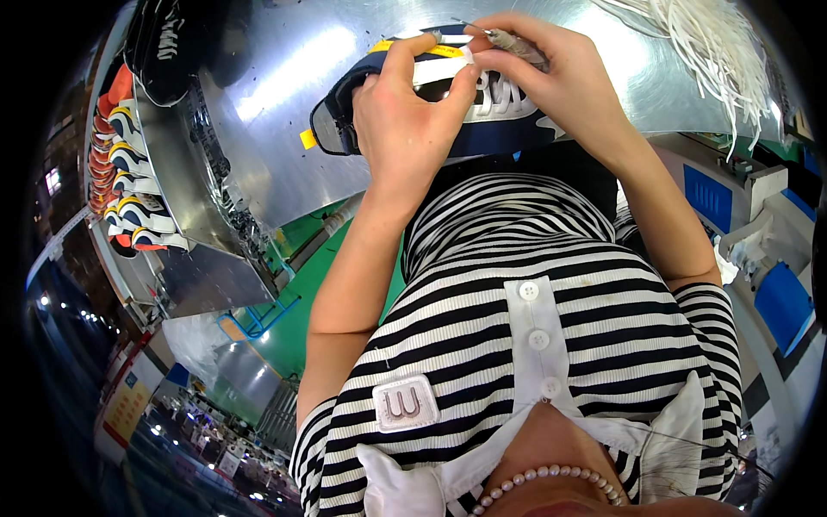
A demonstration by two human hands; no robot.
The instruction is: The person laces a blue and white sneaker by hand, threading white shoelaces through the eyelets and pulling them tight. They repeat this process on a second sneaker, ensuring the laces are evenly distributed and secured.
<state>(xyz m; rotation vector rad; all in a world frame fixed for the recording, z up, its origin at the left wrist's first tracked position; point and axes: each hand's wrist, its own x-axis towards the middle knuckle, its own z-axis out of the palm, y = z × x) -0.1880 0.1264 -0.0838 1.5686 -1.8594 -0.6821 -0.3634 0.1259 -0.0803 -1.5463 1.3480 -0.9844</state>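
A navy shoe (491, 140) with white and yellow trim lies sideways on the metal table in front of me. My left hand (405, 121) is closed on its near upper part, fingers reaching over the opening and thumb beside the lacing. My right hand (560, 77) grips a thin metal-tipped tool (519, 50) with a wrapped, pale handle, its tip pointing left. The right thumb and fingertips also meet at a white lace (465, 55) by the left thumb. White lacing (504, 96) crosses the front of the shoe. My hands partly hide the shoe's middle.
A bundle of loose white laces (711, 52) hangs over the table's (284, 146) right side. Dark shoes (168, 52) sit at the far left, beside a rack of several shoes (129, 185). Blue-panelled equipment (708, 196) stands to my right.
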